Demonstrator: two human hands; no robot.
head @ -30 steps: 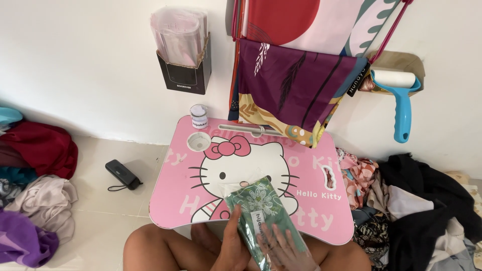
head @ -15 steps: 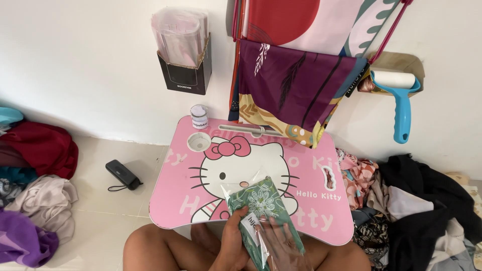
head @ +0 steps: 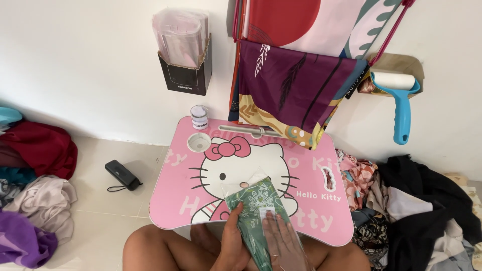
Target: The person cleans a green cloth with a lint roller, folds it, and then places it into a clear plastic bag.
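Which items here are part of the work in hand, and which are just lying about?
In hand:
- left hand
- right hand
- folded green patterned cloth in a clear bag
- pink lap table

Lying about:
- blue lint roller
- small black device
- small jar
- cloth piles

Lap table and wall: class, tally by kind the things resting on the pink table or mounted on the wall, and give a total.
Bagged green cloth, under both hands: 1
Small jar: 1
Black wall holder: 1
Blue lint roller: 1
Total: 4

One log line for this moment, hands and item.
left hand: grips folded green patterned cloth in clear plastic bag | right hand: flat on bag | under: pink lap table
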